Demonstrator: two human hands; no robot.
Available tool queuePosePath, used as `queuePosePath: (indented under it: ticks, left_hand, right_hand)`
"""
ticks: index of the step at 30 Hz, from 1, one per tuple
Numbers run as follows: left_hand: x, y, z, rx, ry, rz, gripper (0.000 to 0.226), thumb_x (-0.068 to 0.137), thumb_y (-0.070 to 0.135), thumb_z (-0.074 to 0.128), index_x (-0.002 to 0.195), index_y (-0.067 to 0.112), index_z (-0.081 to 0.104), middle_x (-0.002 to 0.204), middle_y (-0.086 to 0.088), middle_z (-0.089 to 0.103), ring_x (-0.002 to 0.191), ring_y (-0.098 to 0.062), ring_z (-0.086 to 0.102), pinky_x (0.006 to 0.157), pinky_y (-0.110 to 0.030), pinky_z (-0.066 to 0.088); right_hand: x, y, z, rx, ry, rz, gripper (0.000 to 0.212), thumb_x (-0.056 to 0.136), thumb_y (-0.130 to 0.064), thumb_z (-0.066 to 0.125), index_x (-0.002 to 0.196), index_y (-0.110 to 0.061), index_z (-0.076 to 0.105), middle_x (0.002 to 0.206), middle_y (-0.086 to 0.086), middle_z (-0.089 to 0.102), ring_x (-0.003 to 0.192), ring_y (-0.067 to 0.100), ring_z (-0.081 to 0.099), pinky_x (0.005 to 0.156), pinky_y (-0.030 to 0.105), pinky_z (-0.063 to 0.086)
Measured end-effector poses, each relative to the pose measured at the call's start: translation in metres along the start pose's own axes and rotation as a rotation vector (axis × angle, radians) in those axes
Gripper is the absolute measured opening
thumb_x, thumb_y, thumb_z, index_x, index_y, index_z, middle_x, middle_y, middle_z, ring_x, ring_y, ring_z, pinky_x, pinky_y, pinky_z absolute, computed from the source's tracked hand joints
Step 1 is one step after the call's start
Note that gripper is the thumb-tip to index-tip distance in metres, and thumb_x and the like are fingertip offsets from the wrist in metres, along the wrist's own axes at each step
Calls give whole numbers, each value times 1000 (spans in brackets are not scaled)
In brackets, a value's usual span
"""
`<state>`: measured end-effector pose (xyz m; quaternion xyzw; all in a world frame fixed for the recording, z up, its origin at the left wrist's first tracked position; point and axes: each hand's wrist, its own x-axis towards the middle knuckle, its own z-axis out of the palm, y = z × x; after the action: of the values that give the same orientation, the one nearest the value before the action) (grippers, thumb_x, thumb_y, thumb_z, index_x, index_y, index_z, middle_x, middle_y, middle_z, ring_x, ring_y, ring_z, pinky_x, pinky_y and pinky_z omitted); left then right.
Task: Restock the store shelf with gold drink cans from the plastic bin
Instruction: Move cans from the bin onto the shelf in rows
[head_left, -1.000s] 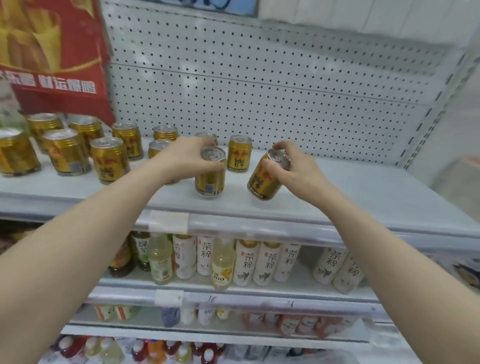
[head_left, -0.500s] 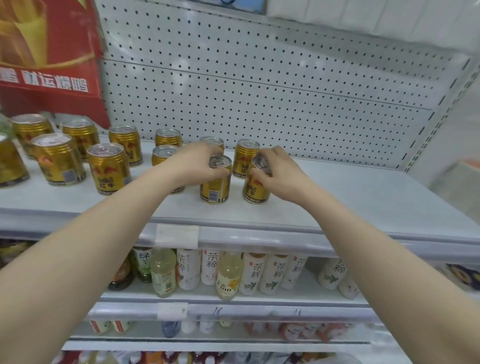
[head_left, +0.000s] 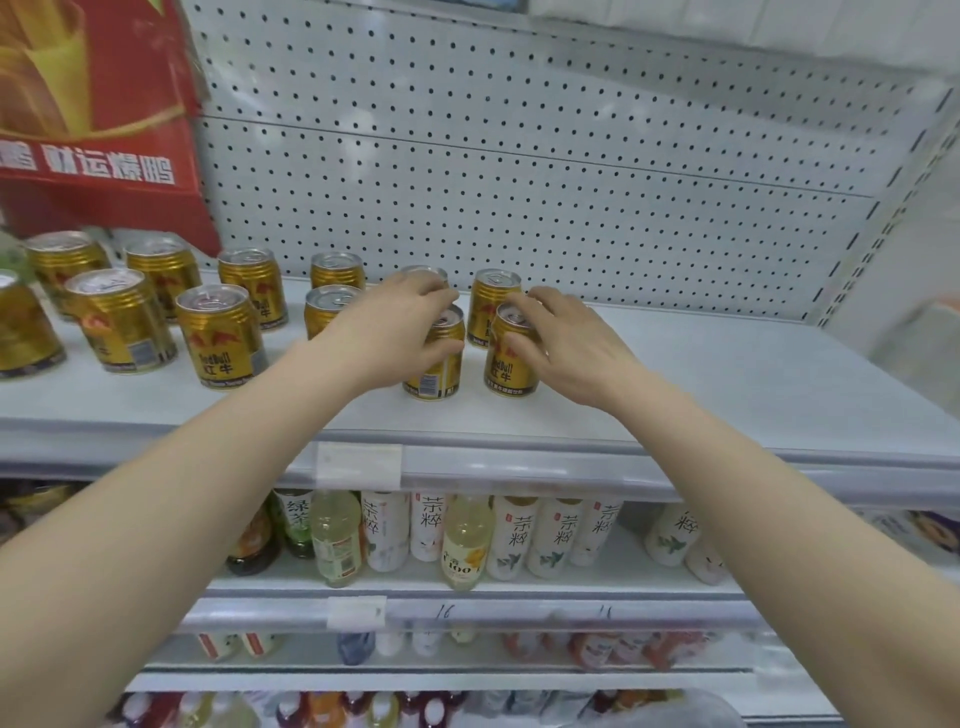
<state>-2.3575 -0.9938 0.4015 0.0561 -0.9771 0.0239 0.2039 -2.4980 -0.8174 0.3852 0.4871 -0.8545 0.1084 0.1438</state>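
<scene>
Two gold drink cans stand upright side by side near the middle of the top shelf (head_left: 727, 384). My left hand (head_left: 395, 332) curls round the left can (head_left: 434, 376), fingers over its rim and thumb on its side. The right can (head_left: 506, 371) is under my right hand (head_left: 571, 348), whose fingers lie over its top with the thumb against its side. Several more gold cans (head_left: 221, 335) stand in rows to the left, and another (head_left: 493, 291) stands just behind. The plastic bin is not in view.
A white pegboard wall (head_left: 519, 182) backs the shelf, with a red poster (head_left: 98, 130) at the left. The shelf's right half is bare. Below the price rail (head_left: 358, 465), lower shelves carry tea and juice bottles (head_left: 467, 540).
The right can was tilted in the air a second ago; it now stands upright on the shelf beside the left can. Both hands moved slightly back and down with the cans.
</scene>
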Motion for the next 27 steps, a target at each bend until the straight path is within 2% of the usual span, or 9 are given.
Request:
queuePosePath:
  ticks: [4,9,12,15,18,23,27]
  left_hand:
    - [-15,23,3,75,79,51,61,89,48,52,139,13,44,140,-10,47,131,-29,37,103,-45,41]
    - [-45,80,8,49,151,60,57,91,45,48,136,10,48,133,-9,52,125,-28,44,99,-44,45]
    - [-71,128,23,-6,204,36,50,91,38,54,132,8,53,128,-10,56,121,-29,48,99,-41,44]
    - [-105,177,52,-73,216,-26,46,91,33,57,128,7,56,124,-11,57,116,-29,50,99,-40,43]
    - [-150,224,95,-112,175,-125,44,91,30,60,128,8,56,123,-10,57,116,-29,49,98,-38,42]
    - [-233,289,179,-237,8,-359,44,89,30,59,127,9,56,124,-11,58,113,-32,52,93,-42,45]
    - [-296,329,241,-350,-148,-523,50,86,36,51,128,10,56,123,-10,57,113,-31,52,96,-38,41]
  right_hand:
    - [-26,17,-12,-98,102,-97,56,99,-46,39,146,-16,37,143,10,44,126,32,44,103,43,37]
    - [-90,44,-25,-154,124,-194,59,97,-48,31,142,-12,42,137,13,49,120,34,48,97,45,42]
    - [-144,65,-21,-147,147,-257,53,97,-42,39,137,-9,48,130,14,53,112,34,52,91,42,43]
    - [-203,87,-5,-90,136,-314,49,97,-37,43,134,-7,51,127,16,54,109,35,53,90,42,43]
    - [-263,107,26,-65,51,-390,47,98,-35,44,133,-5,52,125,17,55,109,36,53,92,43,43]
    - [-358,120,105,90,-215,-425,46,96,-36,42,129,-6,55,123,16,57,106,36,54,90,44,46]
    - [-418,119,176,168,-398,-391,45,89,-31,60,129,-10,56,121,13,59,105,35,58,82,44,53]
